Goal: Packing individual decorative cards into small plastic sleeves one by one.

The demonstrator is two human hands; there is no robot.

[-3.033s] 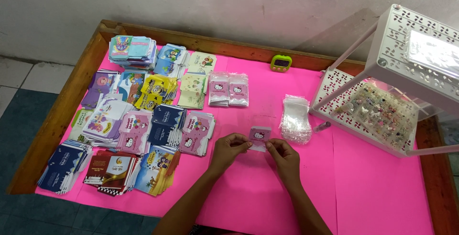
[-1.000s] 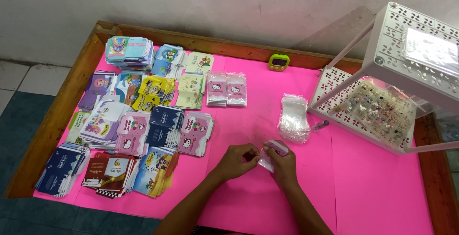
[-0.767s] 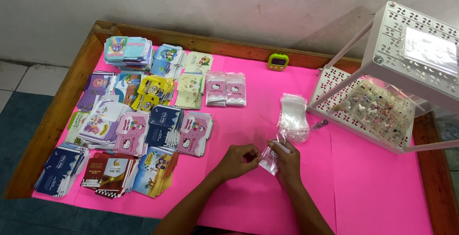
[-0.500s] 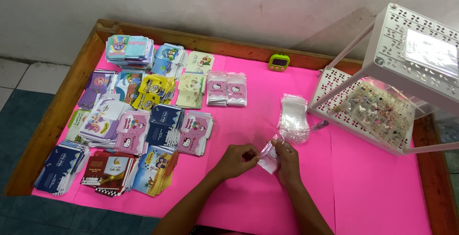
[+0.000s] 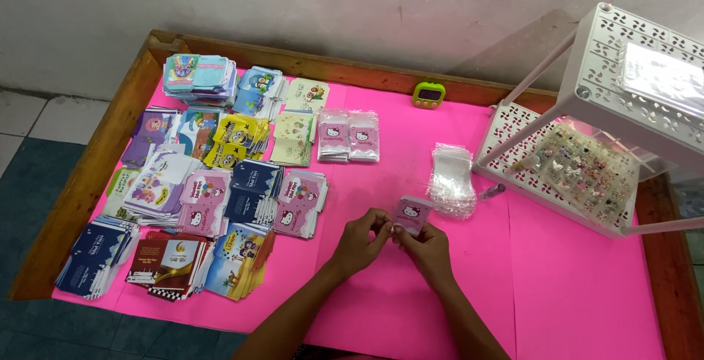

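Card point(image 5: 413, 214), small and pink with a cartoon cat, is sitting between my fingertips just left of the clear bags point(image 5: 452, 180). My left hand point(image 5: 361, 237) is pinching its lower left corner, fingers curled closed, and my right hand point(image 5: 427, 246) is gripping its bottom edge from below. Both hands are hovering over the pink mat point(image 5: 572, 287). Left of the bags, card stacks point(image 5: 220, 206) are lying in rows; right of them, a white rack point(image 5: 587, 162) is standing.

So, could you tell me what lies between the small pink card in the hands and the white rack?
In the head view, a stack of clear plastic sleeves lies between the pink card and the white rack, on the pink table cover.
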